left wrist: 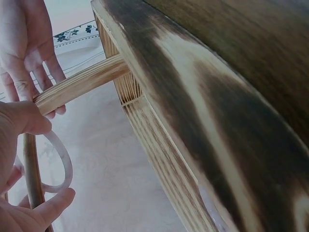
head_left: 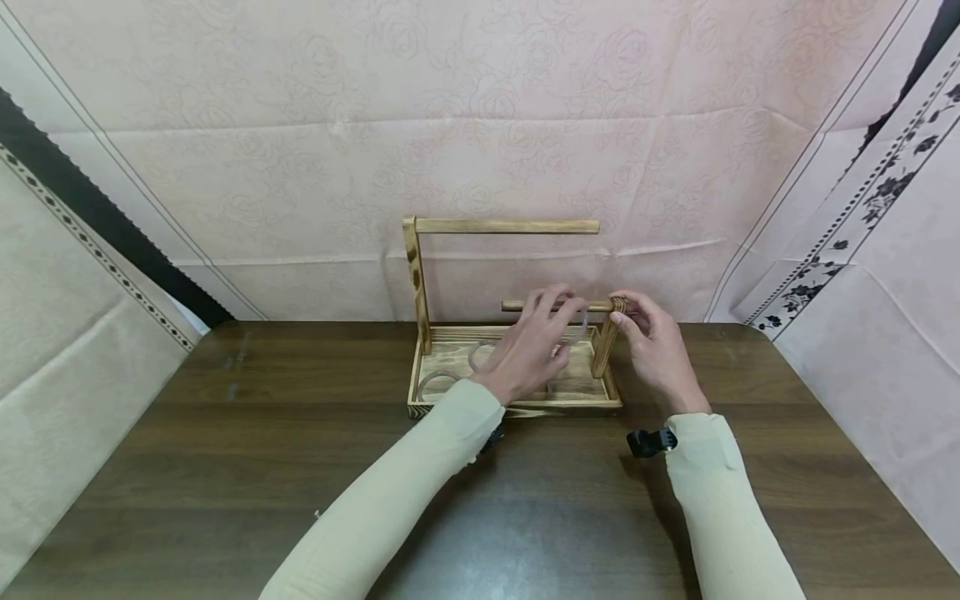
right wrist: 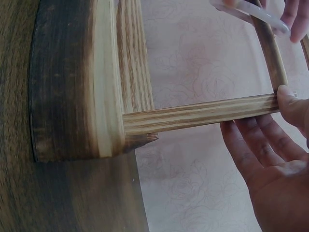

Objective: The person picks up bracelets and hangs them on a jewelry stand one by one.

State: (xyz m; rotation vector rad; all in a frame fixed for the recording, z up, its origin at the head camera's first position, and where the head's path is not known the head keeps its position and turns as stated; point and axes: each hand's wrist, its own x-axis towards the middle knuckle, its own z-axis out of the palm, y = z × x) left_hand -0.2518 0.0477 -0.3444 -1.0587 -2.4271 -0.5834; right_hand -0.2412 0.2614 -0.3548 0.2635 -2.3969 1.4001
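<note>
Pale sleeves reach in from the bottom of my head view, the left one [head_left: 390,508] slanting up toward the middle, the right one [head_left: 727,500] rising at the right. Beyond them a wooden rack [head_left: 566,406] stands at the far edge of the brown table [head_left: 315,500], a pink patterned cloth [head_left: 480,142] hanging behind it. From up here I can read its whole shape: a shallow tray, a tall post [head_left: 417,283] carrying the upper bar [head_left: 510,226], and a shorter post [head_left: 604,346] carrying the lower bar [head_left: 598,307], with cord wrapping [head_left: 619,305] at that joint.

I have the left hand [head_left: 528,346] over the tray, and from above its back covers most of what it does. My left wrist view settles it — thumb and a finger pinch a clear ring [left wrist: 68,166], which circles the lower bar. From the right wrist I see the bar running through that ring too, though there it is cut off by the top edge.

The right hand [head_left: 656,342] grips the joint of the lower bar and shorter post. Only its own wrist camera gives me the grip plainly: thumb against the corner, fingers beneath the post. Two more clear rings, one at the tray's left end [head_left: 437,374] and one just beside the left hand [head_left: 471,357], show in the head view. Both wrist views add dark scorch marks on the tray's outer side.
</note>
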